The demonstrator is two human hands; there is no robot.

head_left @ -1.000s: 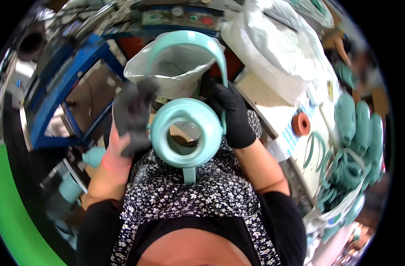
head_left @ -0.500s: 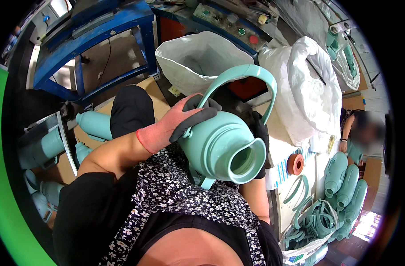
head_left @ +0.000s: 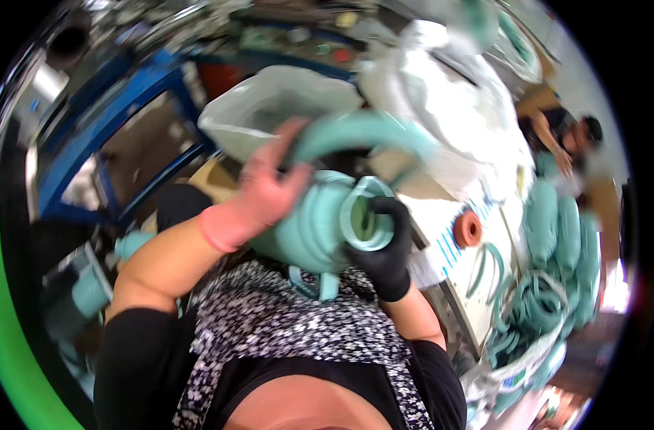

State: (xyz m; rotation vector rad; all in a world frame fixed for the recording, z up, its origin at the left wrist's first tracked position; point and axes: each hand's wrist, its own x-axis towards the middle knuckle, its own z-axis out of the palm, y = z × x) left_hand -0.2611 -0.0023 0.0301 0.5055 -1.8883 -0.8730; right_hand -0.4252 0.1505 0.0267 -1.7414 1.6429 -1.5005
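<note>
In front of my apron a mint-green thermos jug (head_left: 320, 226) lies tilted, its spouted mouth facing right and its small side grip pointing down. My left hand (head_left: 266, 186), in a pink glove with a dark palm, is closed round the left end of a curved mint-green carry handle (head_left: 370, 132), which arcs above the jug. Motion smears the handle, and I cannot tell whether its ends are joined to the jug. My right hand (head_left: 388, 251), in a dark glove, grips the jug at its mouth, with fingers bent over the rim.
An open white sack (head_left: 270, 93) stands ahead, with a full white sack (head_left: 434, 107) right of it. On the right-hand table are a brown-red ring (head_left: 468, 228), a bag of loose handles (head_left: 535, 304) and several jug bodies (head_left: 542, 222). A co-worker (head_left: 560, 140) sits beyond. A blue frame (head_left: 119, 118) stands left.
My view has shifted and blurred. The jug's mouth has turned up and to the right. My right hand has come from behind the jug to its rim; my left has moved to the handle.
</note>
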